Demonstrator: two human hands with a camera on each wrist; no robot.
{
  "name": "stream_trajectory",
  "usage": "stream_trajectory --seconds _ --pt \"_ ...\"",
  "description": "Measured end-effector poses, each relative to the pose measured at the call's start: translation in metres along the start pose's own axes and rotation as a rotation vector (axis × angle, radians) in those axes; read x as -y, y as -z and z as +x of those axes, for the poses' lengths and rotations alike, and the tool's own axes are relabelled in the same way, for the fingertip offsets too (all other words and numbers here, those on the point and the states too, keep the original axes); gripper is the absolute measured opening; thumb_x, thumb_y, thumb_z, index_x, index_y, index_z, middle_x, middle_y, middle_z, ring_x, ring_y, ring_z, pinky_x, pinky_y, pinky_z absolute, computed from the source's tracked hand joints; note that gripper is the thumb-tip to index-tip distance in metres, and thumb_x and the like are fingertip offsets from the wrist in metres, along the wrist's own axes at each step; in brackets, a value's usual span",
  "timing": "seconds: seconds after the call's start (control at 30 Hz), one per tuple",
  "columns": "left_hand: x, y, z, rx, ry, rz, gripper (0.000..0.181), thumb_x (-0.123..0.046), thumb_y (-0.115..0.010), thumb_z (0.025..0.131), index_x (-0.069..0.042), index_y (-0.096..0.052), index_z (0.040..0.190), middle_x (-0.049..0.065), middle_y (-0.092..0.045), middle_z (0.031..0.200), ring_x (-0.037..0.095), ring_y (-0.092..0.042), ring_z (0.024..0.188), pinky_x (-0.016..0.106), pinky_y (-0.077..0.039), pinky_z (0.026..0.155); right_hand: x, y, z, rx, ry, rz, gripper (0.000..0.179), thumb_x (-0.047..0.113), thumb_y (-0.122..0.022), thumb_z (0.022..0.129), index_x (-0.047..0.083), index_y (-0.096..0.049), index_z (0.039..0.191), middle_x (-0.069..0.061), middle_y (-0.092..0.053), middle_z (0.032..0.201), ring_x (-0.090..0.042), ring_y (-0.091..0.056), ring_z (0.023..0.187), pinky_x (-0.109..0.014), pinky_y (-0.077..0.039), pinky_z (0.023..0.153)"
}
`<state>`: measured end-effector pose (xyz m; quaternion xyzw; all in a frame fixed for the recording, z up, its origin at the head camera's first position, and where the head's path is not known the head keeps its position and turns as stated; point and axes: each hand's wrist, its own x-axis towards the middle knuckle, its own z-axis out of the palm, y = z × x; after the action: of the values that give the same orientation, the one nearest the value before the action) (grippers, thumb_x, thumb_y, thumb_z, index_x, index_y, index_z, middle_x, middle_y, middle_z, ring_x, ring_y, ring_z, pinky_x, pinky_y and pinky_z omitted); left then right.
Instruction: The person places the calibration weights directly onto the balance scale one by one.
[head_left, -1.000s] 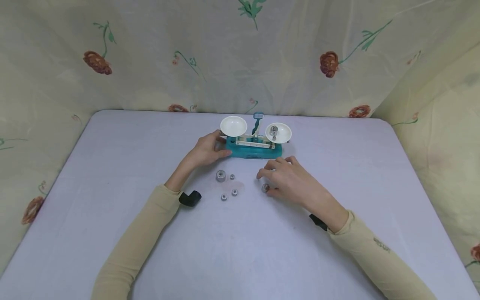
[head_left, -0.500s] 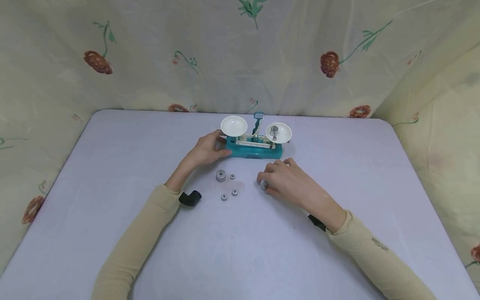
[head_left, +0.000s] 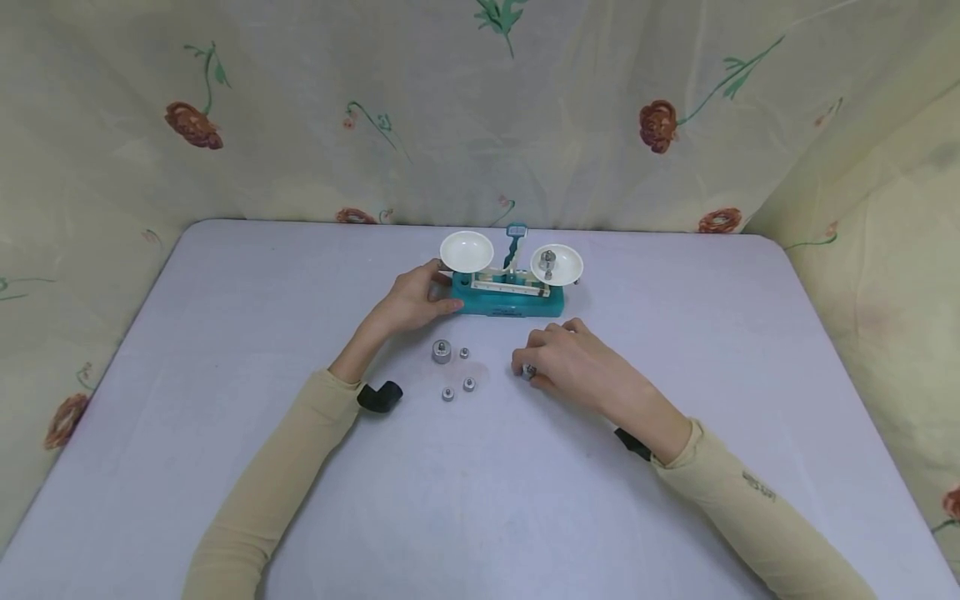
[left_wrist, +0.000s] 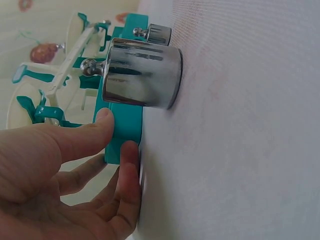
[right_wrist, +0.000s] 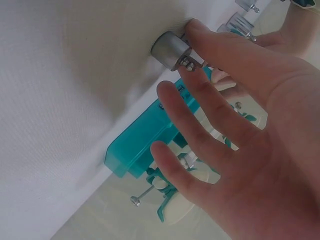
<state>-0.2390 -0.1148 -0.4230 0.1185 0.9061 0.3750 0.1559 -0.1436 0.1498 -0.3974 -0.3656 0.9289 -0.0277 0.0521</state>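
Note:
A teal balance scale with two white pans stands near the table's back edge. My left hand grips the left end of its base, thumb on the front and fingers around the end. In front of the scale, my right hand pinches a small silver weight between thumb and index finger, with the index fingertip at its knob. The other fingers spread loosely away from it. The left pan is bare; metal weights sit on the right pan.
Several silver weights stand on the table between my hands: a larger weight with a small weight beside it, and two more small ones nearer me. A flower-patterned cloth hangs behind the table.
My right thumb and index finger have closed in around the small weight, which has shifted slightly. The left hand and the scale have stayed put.

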Motion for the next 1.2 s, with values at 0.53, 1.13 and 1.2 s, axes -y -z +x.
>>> stream_trajectory --seconds 0.53,1.13,1.2 --pt "0.0003 0.0001 0.0007 -0.001 0.006 0.003 0.07 -0.023 -0.073 0.104 -0.004 -0.04 0.163 0.021 -0.058 0.157 0.036 -0.061 0.131 0.053 -0.05 0.115 -0.0012 -0.0012 0.0006 0.0 0.011 -0.013 0.021 0.014 -0.087 0.091 0.022 -0.081 0.109 -0.003 -0.08 0.104 -0.027 -0.073 0.099 -0.053 -0.056 0.094" --pt "0.0014 -0.0006 0.0021 0.001 0.009 0.007 0.071 -0.024 -0.073 0.104 -0.004 -0.039 0.163 0.02 -0.058 0.157 0.034 -0.061 0.122 0.051 -0.051 0.111 -0.0033 0.0002 -0.0019 0.001 0.032 -0.001 0.02 0.018 -0.085 0.094 0.019 -0.079 0.112 -0.004 -0.079 0.103 -0.027 -0.072 0.099 -0.055 -0.056 0.098" --pt "0.0013 -0.0003 0.0019 0.001 0.01 0.007 0.071 -0.024 -0.073 0.104 -0.004 -0.039 0.163 0.02 -0.058 0.157 0.034 -0.061 0.122 0.051 -0.051 0.111 -0.0033 0.0005 -0.0022 -0.005 0.03 0.004 0.02 0.018 -0.085 0.093 0.019 -0.079 0.112 -0.004 -0.078 0.103 -0.027 -0.072 0.099 -0.056 -0.056 0.098"
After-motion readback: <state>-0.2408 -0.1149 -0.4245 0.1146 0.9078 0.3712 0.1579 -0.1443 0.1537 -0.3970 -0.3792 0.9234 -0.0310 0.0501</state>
